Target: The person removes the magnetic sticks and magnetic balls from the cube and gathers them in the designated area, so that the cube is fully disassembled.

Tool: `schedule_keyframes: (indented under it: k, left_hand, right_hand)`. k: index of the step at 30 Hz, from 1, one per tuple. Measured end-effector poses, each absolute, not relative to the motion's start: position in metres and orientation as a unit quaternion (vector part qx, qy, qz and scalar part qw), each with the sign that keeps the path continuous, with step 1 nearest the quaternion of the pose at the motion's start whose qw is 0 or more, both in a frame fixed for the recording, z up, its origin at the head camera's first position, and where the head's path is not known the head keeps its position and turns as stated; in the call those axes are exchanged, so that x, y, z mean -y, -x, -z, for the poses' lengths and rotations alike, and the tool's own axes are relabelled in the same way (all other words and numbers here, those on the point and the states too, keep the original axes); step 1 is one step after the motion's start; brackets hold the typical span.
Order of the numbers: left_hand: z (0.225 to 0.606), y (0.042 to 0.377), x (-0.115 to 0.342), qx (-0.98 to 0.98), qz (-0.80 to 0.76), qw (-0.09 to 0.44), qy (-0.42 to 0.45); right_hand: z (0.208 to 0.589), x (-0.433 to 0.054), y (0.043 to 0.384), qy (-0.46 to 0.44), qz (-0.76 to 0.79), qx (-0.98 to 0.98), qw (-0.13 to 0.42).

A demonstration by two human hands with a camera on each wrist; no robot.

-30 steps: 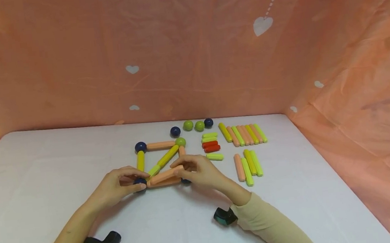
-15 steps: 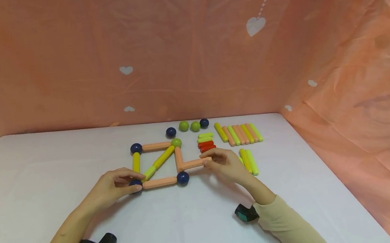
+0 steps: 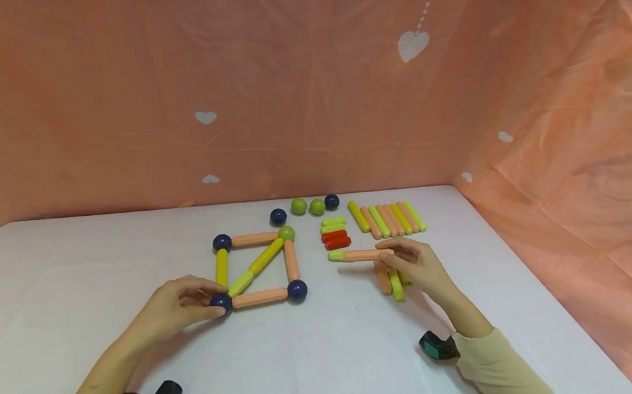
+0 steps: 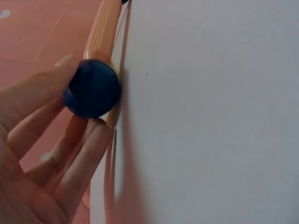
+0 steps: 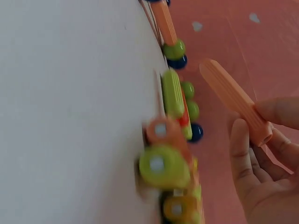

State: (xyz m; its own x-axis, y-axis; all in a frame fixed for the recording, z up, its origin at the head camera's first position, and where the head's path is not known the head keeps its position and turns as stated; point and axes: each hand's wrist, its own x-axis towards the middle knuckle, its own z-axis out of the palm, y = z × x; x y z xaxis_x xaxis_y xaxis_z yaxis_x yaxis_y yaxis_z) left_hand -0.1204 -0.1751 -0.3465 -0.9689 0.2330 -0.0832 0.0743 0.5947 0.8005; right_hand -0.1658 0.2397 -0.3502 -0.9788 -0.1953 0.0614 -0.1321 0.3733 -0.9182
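Observation:
My left hand [image 3: 172,311] grips a dark blue ball [image 4: 93,91] at the lower-left corner of a square frame. Peach sticks form three of its sides, and a yellow stick [image 3: 222,268] makes the left one. A yellow and lime diagonal [image 3: 256,266] crosses inside. A green ball [image 3: 286,233] marks the upper-right corner; the other corners are blue. My right hand [image 3: 422,269] pinches a loose peach magnetic stick [image 5: 233,95] by one end, raised above the table right of the frame. In the head view, this hand partly hides a group of sticks below it.
Loose blue and green balls [image 3: 317,207] sit behind the frame. Short lime sticks and red sticks [image 3: 337,243] lie in a column, with a short lime one [image 3: 336,256] under the held stick's tip. A row of long sticks [image 3: 392,220] lies at the back right.
My right hand has carried the peach stick rightward, away from the frame's lower side to over the loose sticks. The left hand keeps its hold on the corner ball.

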Motion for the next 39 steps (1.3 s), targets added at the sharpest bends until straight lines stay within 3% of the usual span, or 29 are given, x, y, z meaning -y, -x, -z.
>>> schedule_keyframes:
  k: [9,22,29,34,39]
  left_hand:
    - [0.35,0.121,0.179,-0.891,-0.431,0.113,-0.091]
    - [0.349,0.122,0.18,-0.891,-0.427,0.115,-0.104]
    - [0.349,0.122,0.179,-0.886,-0.436,0.121,-0.104]
    - [0.351,0.121,0.179,-0.887,-0.435,0.119,-0.101]
    - [0.351,0.121,0.179,-0.889,-0.431,0.112,-0.102]
  right_hand:
    - [0.349,-0.269,0.161,0.057,0.528,-0.847,0.002]
    - [0.352,-0.293,0.152,-0.113,0.628,-0.77,-0.013]
    - [0.352,-0.301,0.151,-0.158,0.638,-0.753,-0.019]
    - [0.355,-0.305,0.152,-0.168,0.653,-0.739,0.004]
    - [0.357,-0.305,0.15,-0.141,0.564,-0.811,0.057]
